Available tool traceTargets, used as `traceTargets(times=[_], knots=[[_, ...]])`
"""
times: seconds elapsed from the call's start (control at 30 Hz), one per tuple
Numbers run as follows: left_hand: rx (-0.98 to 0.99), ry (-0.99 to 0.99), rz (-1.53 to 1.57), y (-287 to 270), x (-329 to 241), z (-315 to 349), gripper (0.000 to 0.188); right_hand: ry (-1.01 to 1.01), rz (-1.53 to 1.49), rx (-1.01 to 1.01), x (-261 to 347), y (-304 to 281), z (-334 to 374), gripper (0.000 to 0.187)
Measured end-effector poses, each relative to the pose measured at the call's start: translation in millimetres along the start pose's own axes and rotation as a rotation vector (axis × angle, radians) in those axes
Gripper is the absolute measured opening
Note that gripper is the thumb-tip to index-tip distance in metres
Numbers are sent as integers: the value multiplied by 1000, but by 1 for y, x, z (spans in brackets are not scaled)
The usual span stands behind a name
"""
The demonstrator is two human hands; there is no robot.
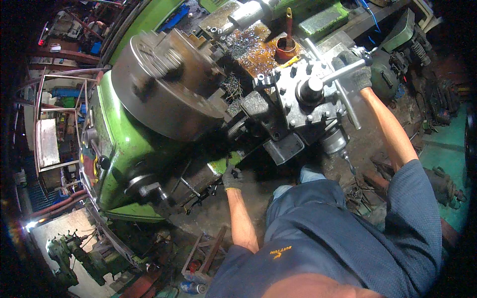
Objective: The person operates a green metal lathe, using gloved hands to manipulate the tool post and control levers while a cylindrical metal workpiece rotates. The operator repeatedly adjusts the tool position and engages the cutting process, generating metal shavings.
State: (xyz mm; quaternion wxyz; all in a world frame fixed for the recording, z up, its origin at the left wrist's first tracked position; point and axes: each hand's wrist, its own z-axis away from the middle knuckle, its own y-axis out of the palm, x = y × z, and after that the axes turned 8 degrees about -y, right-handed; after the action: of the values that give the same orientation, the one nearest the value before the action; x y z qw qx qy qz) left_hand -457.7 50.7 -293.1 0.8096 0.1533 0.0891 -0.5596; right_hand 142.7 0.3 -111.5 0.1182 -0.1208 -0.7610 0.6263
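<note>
My right hand (358, 74), in a dark grey glove, is closed at the long metal handle bars (343, 97) beside the square tool post (293, 92). A lever with a black knob (368, 59) crosses in front of it, and its fingertips are partly hidden. My left hand (232, 179), also gloved, has its fingers curled round a small dark lever knob (235, 174) by the green lathe apron (218, 166). Left of the tool post, the large lathe chuck (169, 89) looks smeared by motion.
Dark metal chips (232, 88) lie between chuck and tool post. Behind them, a brush (289, 25) stands in a red pot (286, 47) beside oily brown fluid. The green headstock (119, 164) fills the left. A metal rack (208, 253) stands on the floor below my left arm.
</note>
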Motion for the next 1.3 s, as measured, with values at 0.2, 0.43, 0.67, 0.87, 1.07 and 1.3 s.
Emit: traceTargets(times=[0.2,0.43,0.67,0.87,1.07,1.3], knots=[[-55,19,42,-4,2,-10,18,64,-61,35,7,-9,-2,27],[-24,3,16,-4,2,-10,21,29,-118,-192,10,-4,0,27],[6,32,-11,-9,3,-12,21,5,-151,-271,7,0,0,30],[-18,36,-37,-4,3,-8,19,-133,-29,-289,9,-7,1,32],[-12,-9,-42,-7,2,-8,20,-133,-82,-246,4,-2,2,30],[-45,-28,-31,-4,0,-7,22,55,-199,-174,-1,12,1,29]])
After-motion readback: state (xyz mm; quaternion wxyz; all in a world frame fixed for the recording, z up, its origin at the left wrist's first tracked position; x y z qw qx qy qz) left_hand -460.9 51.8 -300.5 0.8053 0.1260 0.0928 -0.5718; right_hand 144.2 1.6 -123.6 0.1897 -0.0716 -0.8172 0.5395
